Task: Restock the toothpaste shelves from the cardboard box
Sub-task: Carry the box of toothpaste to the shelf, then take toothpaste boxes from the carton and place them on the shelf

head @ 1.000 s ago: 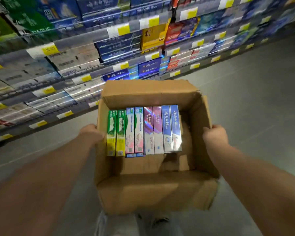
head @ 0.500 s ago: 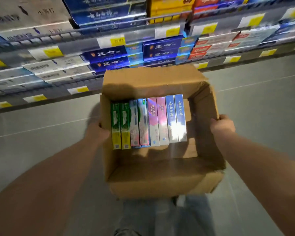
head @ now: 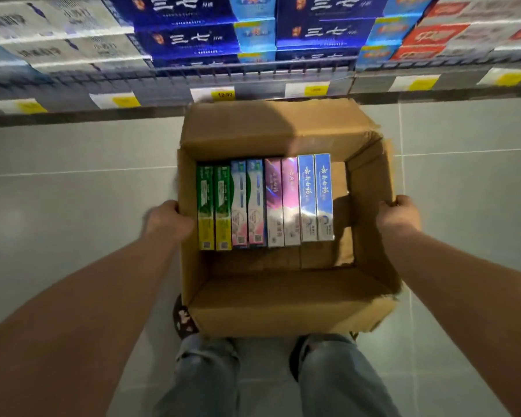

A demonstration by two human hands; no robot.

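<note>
In front of the lowest shelf (head: 253, 76), above the grey tiled floor (head: 73, 206), the cardboard box (head: 286, 305) is being held between two bare hands. The left hand (head: 167, 221) is pressing on the left wall of the box and the right hand (head: 399, 215) is gripping the right wall, with its fingers (head: 387, 203) curling over the top edge. The fingers of the left hand are lying against the cardboard, but I cannot tell how far they are closing around it.

The box is open upward, with its flaps standing out, and its far flap is reaching close to the shelf edge. Inside, eight toothpaste cartons are lying flat side by side, touching each other, in the far-left part of the bottom. The long axis of every carton is running from the person toward the shelf.

From left to right they are showing as two green cartons (head: 214, 207) with yellow near ends, two pale blue and pink cartons (head: 248, 203), two pink-purple cartons (head: 282, 201) with a shiny surface, and two blue cartons (head: 315, 197) with gold writing. The near part and the right strip of the bottom are showing bare cardboard.

On the shelf, dark blue packs (head: 193, 40) are stacking behind a wire rail, and yellow price tags (head: 223, 94) are hanging below. Under the box, legs in jeans (head: 205, 374) are standing.
</note>
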